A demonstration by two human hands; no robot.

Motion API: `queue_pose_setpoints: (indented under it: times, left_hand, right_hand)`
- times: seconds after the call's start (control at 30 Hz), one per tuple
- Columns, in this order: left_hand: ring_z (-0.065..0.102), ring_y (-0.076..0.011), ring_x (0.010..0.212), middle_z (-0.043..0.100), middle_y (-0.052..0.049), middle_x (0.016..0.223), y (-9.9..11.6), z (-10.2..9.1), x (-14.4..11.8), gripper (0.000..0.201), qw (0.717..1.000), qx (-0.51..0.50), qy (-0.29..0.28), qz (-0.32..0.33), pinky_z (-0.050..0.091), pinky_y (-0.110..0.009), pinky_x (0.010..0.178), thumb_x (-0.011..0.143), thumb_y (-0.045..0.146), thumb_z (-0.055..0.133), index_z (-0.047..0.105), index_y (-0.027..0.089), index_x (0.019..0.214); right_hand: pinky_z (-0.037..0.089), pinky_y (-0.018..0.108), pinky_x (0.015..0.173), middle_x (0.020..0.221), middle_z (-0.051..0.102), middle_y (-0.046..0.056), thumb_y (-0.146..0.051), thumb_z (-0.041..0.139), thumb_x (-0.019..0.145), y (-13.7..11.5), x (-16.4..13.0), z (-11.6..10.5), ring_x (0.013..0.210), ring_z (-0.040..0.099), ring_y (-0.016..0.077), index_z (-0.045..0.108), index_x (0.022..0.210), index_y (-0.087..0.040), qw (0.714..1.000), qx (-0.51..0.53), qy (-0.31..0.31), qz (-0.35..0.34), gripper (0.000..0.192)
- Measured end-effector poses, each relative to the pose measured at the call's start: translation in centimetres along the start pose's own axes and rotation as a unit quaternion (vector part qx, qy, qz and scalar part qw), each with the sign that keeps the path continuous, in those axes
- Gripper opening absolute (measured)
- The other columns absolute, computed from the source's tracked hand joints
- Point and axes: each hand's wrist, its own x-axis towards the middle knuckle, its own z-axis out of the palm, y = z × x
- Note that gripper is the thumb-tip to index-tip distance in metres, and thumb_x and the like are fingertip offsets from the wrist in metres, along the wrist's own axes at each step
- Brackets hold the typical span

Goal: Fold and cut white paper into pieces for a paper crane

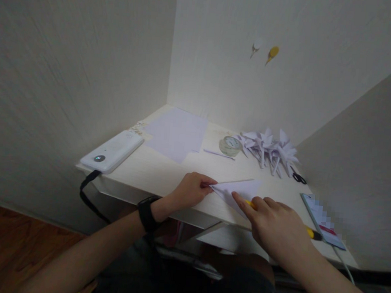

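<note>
A sheet of white paper (241, 187), folded into a triangle, lies near the front edge of the white desk. My left hand (192, 188), with a black band on the wrist, pinches its left corner between thumb and fingers. On the paper's right part rests the extended index finger of my right hand (273, 221). The other fingers of that hand curl around a slim yellow tool (310, 232) with a black end, much like a utility knife. Most of the tool is hidden in the palm, so its exact kind is unclear.
Behind lie flat paper sheets (178, 132), a thin paper stick (219, 154), a tape roll (229, 145) and several paper pinwheels (269, 147). Black-handled scissors (299, 178) and a phone (322, 220) are at right. A white power bank (114, 152) with a black strap (87, 192) sits left. Walls enclose the desk.
</note>
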Motion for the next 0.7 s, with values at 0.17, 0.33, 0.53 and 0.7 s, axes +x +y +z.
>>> queue_pose_setpoints:
  times: [0.17, 0.33, 0.53, 0.7]
  left_hand:
    - [0.069, -0.02, 0.089, 0.076, -0.007, 0.098, -0.27, 0.08, 0.02, 0.026, 0.999, -0.043, 0.01, 0.022, 0.052, -0.031, 0.084, 0.082, 0.019, 0.063, 0.076, 0.017, 0.104]
    - [0.068, -0.0192, 0.089, 0.073, -0.009, 0.097, -0.59, 0.19, 0.08, 0.021, 0.997, -0.041, 0.039, 0.052, 0.052, -0.03, 0.083, 0.081, 0.017, 0.064, 0.077, 0.016, 0.098]
    - [0.071, -0.019, 0.082, 0.074, -0.01, 0.095, -0.97, 0.67, 0.11, 0.024, 0.99, -0.135, 0.034, 0.009, 0.056, -0.032, 0.081, 0.082, 0.015, 0.063, 0.074, 0.013, 0.103]
    - [0.073, -0.0177, 0.079, 0.075, -0.009, 0.092, -0.97, 0.94, 0.18, 0.02, 0.971, -0.236, 0.031, -0.026, 0.059, -0.03, 0.077, 0.078, 0.008, 0.064, 0.073, 0.011, 0.095]
  right_hand:
    - [0.041, 0.029, 0.056, 0.078, 0.066, 0.005, -0.006, 0.057, 0.079, 0.36, -0.04, 0.18, 0.065, 0.06, 0.019, 0.055, 0.137, -0.031, 1.0, -0.002, 0.018, 0.004, 0.063]
    - [0.042, 0.031, 0.058, 0.079, 0.066, 0.005, -0.006, 0.057, 0.08, 0.31, -0.13, 0.51, 0.067, 0.059, 0.0198, 0.054, 0.137, -0.031, 1.0, 0.006, 0.022, 0.003, 0.062]
    - [0.043, 0.033, 0.065, 0.084, 0.067, 0.006, -0.005, 0.058, 0.079, 0.9, 0.13, 0.46, 0.077, 0.061, 0.0227, 0.058, 0.133, -0.034, 0.999, 0.005, 0.044, -0.006, 0.061]
    - [0.04, 0.028, 0.055, 0.075, 0.066, 0.002, -0.007, 0.056, 0.079, 0.94, 0.27, 0.45, 0.062, 0.059, 0.0169, 0.051, 0.139, -0.031, 0.999, 0.038, 0.006, 0.003, 0.065]
